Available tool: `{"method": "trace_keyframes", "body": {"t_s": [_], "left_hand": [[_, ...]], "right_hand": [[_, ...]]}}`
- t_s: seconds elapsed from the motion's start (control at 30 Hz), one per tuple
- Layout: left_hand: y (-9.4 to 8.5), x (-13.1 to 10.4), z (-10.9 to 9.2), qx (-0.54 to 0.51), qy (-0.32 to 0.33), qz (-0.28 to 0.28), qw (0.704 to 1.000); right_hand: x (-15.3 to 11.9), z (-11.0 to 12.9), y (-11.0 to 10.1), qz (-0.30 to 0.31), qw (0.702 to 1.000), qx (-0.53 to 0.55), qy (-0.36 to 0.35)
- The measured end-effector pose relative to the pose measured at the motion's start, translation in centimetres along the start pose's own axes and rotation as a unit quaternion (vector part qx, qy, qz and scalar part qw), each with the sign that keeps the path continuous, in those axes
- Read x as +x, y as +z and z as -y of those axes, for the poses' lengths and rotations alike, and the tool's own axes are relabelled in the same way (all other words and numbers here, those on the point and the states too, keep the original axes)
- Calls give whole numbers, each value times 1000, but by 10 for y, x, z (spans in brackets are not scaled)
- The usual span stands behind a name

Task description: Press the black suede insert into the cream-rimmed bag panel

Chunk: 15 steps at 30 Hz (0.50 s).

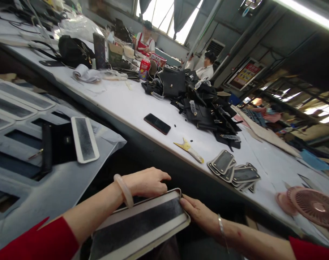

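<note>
Across my lap lies a long panel (142,227) with rounded corners, a dark middle strip and a pale border; a second pale edge shows beneath it. My right hand (195,209) holds its right end, thumb by the corner and the other fingers hidden underneath. Over the far long edge is my left hand (150,182), its fingers bent and close together. Whether anything is between those fingers is hidden.
A phone (157,124), a yellow-and-white tool (190,150), small dark-centred panels (233,169) and a pink fan (313,206) lie along the white table (112,101). Black bags (188,94) are heaped behind. Left, a grey board (80,184) carries similar panels. People work farther back.
</note>
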<state>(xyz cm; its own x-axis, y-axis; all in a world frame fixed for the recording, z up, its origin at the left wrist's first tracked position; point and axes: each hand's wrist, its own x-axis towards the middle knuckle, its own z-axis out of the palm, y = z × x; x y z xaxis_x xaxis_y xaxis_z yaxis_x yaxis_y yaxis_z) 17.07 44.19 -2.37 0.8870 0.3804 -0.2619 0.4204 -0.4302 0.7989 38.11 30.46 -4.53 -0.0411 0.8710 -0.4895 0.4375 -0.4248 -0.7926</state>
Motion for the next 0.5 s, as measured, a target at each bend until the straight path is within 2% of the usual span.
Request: {"method": "trace_keyframes", "body": {"t_s": [0.07, 0.17, 0.27, 0.37, 0.43, 0.5], "left_hand": [[2, -27, 3, -8, -32, -45, 998], [22, -62, 3, -16, -75, -153, 985], [53, -79, -1, 40, -106, -276, 955], [80, -77, -8, 159, -83, -376, 909], [92, -69, -12, 236, -45, -416, 877], [101, -59, -13, 296, -11, -428, 854]], "right_hand": [[-5, -3, 0, 66, 993, 98, 17], [2, -17, -3, 131, 965, 220, 57], [39, -39, -2, 134, 972, 169, 91], [95, -50, 8, 147, 980, 86, 104], [131, -49, 22, 179, 978, 29, 98], [159, -44, 40, 220, 971, -35, 91]]}}
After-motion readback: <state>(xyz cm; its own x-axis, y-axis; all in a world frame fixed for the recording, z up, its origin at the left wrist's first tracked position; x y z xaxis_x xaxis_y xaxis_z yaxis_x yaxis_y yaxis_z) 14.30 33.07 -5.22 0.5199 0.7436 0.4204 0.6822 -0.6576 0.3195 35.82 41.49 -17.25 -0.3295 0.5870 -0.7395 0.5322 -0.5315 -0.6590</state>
